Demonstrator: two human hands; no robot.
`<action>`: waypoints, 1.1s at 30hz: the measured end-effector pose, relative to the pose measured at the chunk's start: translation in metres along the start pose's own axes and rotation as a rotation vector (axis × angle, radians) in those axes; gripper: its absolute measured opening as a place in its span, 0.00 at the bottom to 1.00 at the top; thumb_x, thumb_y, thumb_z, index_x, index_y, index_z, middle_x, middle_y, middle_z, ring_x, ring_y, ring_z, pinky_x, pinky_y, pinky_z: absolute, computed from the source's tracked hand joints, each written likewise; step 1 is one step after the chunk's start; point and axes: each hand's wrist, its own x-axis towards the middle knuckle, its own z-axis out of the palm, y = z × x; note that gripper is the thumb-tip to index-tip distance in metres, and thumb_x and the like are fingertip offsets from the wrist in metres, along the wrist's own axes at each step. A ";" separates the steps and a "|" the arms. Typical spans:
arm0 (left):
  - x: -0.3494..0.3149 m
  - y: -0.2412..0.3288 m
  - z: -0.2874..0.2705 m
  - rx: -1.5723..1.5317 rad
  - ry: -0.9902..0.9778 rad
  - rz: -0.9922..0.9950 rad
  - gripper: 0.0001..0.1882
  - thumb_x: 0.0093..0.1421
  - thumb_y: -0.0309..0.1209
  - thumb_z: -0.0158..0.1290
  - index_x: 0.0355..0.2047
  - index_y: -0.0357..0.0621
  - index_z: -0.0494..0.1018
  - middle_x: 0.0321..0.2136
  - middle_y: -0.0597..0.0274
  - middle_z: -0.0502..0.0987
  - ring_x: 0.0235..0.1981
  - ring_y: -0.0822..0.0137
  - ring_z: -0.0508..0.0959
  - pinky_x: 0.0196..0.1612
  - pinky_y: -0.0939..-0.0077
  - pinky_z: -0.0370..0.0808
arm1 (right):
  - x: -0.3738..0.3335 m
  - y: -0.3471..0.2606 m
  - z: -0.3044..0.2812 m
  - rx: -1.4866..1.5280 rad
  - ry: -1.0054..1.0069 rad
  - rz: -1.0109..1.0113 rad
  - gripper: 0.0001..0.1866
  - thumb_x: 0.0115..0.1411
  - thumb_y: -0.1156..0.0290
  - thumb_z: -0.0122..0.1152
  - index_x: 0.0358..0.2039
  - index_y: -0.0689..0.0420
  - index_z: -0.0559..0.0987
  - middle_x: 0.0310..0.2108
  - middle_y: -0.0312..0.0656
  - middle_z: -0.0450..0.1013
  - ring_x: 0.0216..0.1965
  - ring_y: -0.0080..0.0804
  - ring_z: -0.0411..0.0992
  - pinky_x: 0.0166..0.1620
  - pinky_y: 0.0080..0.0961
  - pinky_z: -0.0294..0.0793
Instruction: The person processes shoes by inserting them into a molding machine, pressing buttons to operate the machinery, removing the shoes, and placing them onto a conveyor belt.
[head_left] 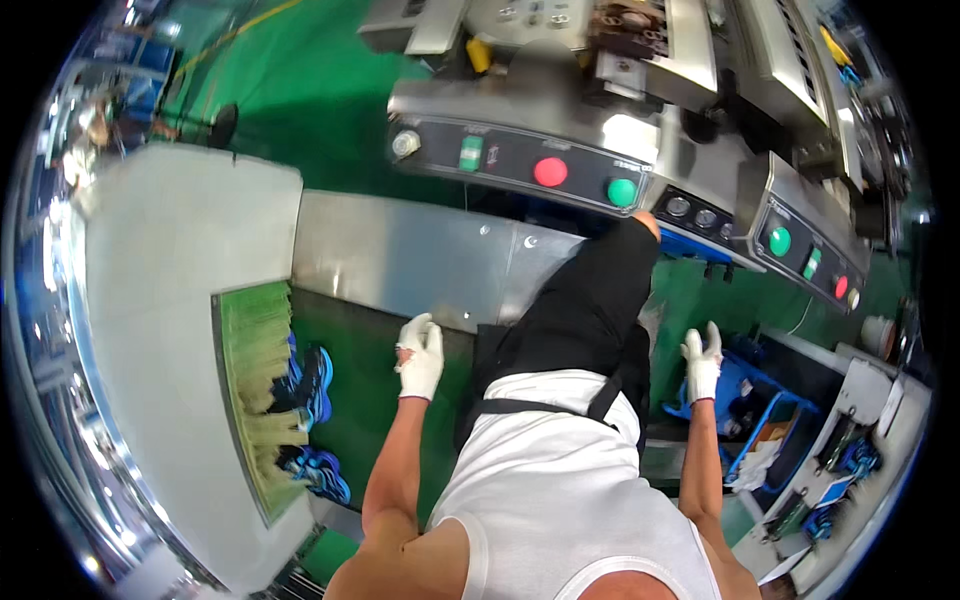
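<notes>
My left hand (420, 358), in a white glove, hangs in the air beside my body, its fingers loosely extended and nothing in it. Nearest to it is a metal plate (400, 258) that runs below the machine. My right hand (702, 364), also gloved in white, is held out on the other side with the fingers apart and empty. Close by it stands a blue crate (735, 378) with items inside. Ahead of me is a machine's control panel (515, 165) with a red button (550, 171) and a green button (621, 191).
A second control panel (808, 245) angles away at the right. To the left, dark and blue shoes (315, 385) poke out through a bristle curtain (258, 390) in a large grey housing (190, 230). More shoe parts sit on a rack (845, 500) at the lower right.
</notes>
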 end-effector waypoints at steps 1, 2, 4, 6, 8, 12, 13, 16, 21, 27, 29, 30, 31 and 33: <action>-0.012 -0.038 -0.018 0.103 0.066 -0.006 0.17 0.70 0.30 0.56 0.56 0.39 0.75 0.43 0.54 0.81 0.40 0.66 0.82 0.44 0.69 0.81 | -0.009 -0.052 0.013 -0.285 -0.175 0.046 0.38 0.67 0.62 0.69 0.71 0.66 0.65 0.64 0.54 0.71 0.56 0.40 0.76 0.59 0.34 0.76; -0.014 -0.048 -0.033 0.173 0.084 -0.036 0.17 0.70 0.31 0.55 0.57 0.38 0.75 0.44 0.51 0.81 0.42 0.62 0.82 0.47 0.66 0.80 | -0.008 -0.048 0.008 -0.543 -0.122 -0.327 0.37 0.65 0.63 0.69 0.70 0.64 0.67 0.62 0.55 0.73 0.56 0.40 0.77 0.59 0.35 0.76; -0.023 -0.074 -0.081 0.270 0.236 -0.166 0.15 0.66 0.32 0.57 0.51 0.39 0.79 0.46 0.47 0.80 0.50 0.48 0.80 0.55 0.55 0.76 | 0.004 -0.050 0.003 -0.672 -0.174 -0.555 0.37 0.65 0.64 0.70 0.70 0.63 0.67 0.63 0.56 0.73 0.57 0.46 0.77 0.60 0.37 0.75; -0.048 -0.119 -0.147 0.591 0.448 -0.128 0.19 0.65 0.30 0.59 0.55 0.38 0.75 0.46 0.47 0.79 0.49 0.47 0.79 0.54 0.54 0.76 | -0.003 -0.092 0.007 -0.597 -0.298 -0.289 0.37 0.65 0.64 0.69 0.70 0.63 0.66 0.64 0.57 0.72 0.58 0.48 0.77 0.61 0.38 0.75; -0.035 -0.115 -0.201 0.453 0.495 -0.393 0.21 0.63 0.28 0.61 0.56 0.37 0.75 0.51 0.44 0.77 0.52 0.46 0.77 0.57 0.53 0.74 | 0.021 -0.072 -0.021 -0.760 -0.270 -0.422 0.40 0.65 0.62 0.69 0.71 0.65 0.64 0.64 0.59 0.71 0.58 0.46 0.77 0.60 0.37 0.76; -0.029 -0.136 -0.267 0.803 0.289 -0.277 0.33 0.57 0.40 0.68 0.61 0.42 0.72 0.57 0.45 0.76 0.59 0.43 0.74 0.61 0.50 0.72 | 0.035 -0.091 -0.026 -0.706 -0.293 -0.242 0.39 0.65 0.59 0.68 0.70 0.65 0.66 0.65 0.61 0.70 0.64 0.53 0.72 0.65 0.40 0.72; -0.026 -0.154 -0.268 0.855 0.044 -0.406 0.43 0.51 0.46 0.71 0.65 0.45 0.70 0.59 0.42 0.75 0.61 0.42 0.74 0.60 0.47 0.73 | 0.043 -0.084 -0.029 -0.740 -0.292 -0.282 0.39 0.64 0.58 0.68 0.69 0.65 0.67 0.65 0.61 0.70 0.64 0.53 0.72 0.65 0.40 0.72; -0.004 -0.183 -0.260 1.067 -0.210 -0.595 0.37 0.44 0.52 0.71 0.52 0.45 0.79 0.53 0.48 0.80 0.55 0.49 0.79 0.59 0.52 0.74 | 0.021 -0.117 -0.008 -0.842 -0.258 -0.262 0.38 0.63 0.57 0.69 0.68 0.64 0.69 0.64 0.59 0.72 0.61 0.53 0.75 0.63 0.40 0.74; -0.015 -0.199 -0.265 1.166 -0.235 -0.380 0.48 0.50 0.60 0.63 0.61 0.35 0.73 0.59 0.43 0.78 0.60 0.46 0.78 0.68 0.50 0.69 | -0.016 -0.150 0.015 -0.675 -0.358 -0.272 0.38 0.62 0.58 0.69 0.69 0.61 0.69 0.60 0.56 0.75 0.57 0.48 0.78 0.60 0.39 0.76; 0.021 -0.018 -0.144 0.210 -0.243 -0.414 0.40 0.55 0.47 0.71 0.58 0.28 0.74 0.53 0.39 0.80 0.52 0.48 0.80 0.58 0.56 0.75 | -0.068 -0.249 0.091 -0.160 -0.553 -0.346 0.37 0.63 0.59 0.70 0.68 0.62 0.68 0.58 0.55 0.76 0.56 0.47 0.79 0.60 0.36 0.77; 0.030 0.107 -0.115 -0.061 -0.235 -0.183 0.29 0.54 0.34 0.70 0.52 0.29 0.78 0.41 0.50 0.85 0.42 0.59 0.81 0.53 0.63 0.76 | -0.068 -0.270 0.113 -0.096 -0.651 -0.410 0.35 0.66 0.56 0.68 0.67 0.62 0.70 0.55 0.54 0.78 0.54 0.44 0.80 0.58 0.34 0.77; 0.034 0.132 -0.105 -0.298 -0.306 -0.037 0.30 0.53 0.33 0.71 0.55 0.32 0.77 0.44 0.52 0.84 0.42 0.59 0.80 0.51 0.61 0.76 | -0.064 -0.278 0.125 -0.115 -0.724 -0.439 0.34 0.67 0.55 0.66 0.66 0.61 0.71 0.53 0.54 0.79 0.53 0.42 0.80 0.58 0.31 0.77; 0.042 0.145 -0.098 -0.342 -0.343 0.089 0.35 0.52 0.36 0.72 0.58 0.34 0.75 0.49 0.49 0.82 0.47 0.58 0.79 0.55 0.60 0.74 | -0.062 -0.294 0.135 -0.022 -0.890 -0.295 0.33 0.70 0.52 0.62 0.66 0.61 0.72 0.53 0.52 0.80 0.52 0.41 0.80 0.58 0.31 0.77; 0.069 0.152 -0.087 -0.328 -0.467 0.445 0.43 0.54 0.43 0.72 0.65 0.37 0.69 0.59 0.46 0.76 0.58 0.56 0.74 0.65 0.58 0.68 | -0.055 -0.300 0.148 0.297 -1.182 -0.028 0.32 0.74 0.48 0.55 0.67 0.59 0.73 0.52 0.49 0.81 0.51 0.38 0.79 0.59 0.30 0.76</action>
